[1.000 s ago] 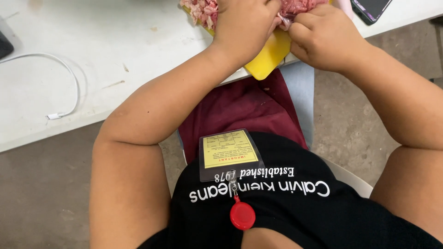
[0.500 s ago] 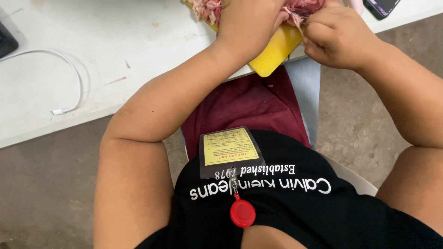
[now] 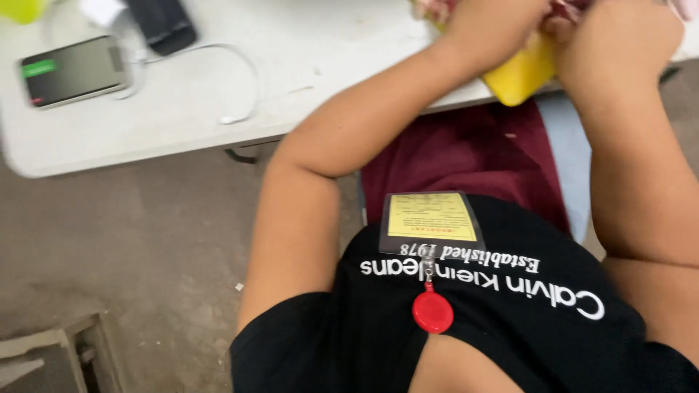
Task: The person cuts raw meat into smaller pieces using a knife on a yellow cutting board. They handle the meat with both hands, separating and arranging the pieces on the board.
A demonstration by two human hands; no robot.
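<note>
My left hand (image 3: pixel 501 16) reaches to the top edge of the view, where its fingers are cut off. It rests at a pile of pink and white material (image 3: pixel 435 9) on a yellow board (image 3: pixel 521 73) that overhangs the white table (image 3: pixel 182 116). My right hand (image 3: pixel 619 38) is curled beside it, fingers closed on a bit of the same reddish-pink material (image 3: pixel 562 10) above the board. Both forearms stretch from my lap up to the table edge.
To the left on the table lie a phone with a lit screen (image 3: pixel 73 70), a white cable (image 3: pixel 244 80) and a dark object (image 3: pixel 162 25). A yellow badge (image 3: pixel 431 218) and red reel (image 3: pixel 432 311) hang on my black shirt. Concrete floor lies below.
The view has swung left and down, so the hands now sit at the top edge. The phone and the dark object have come into view. Both hands stay at the pink material.
</note>
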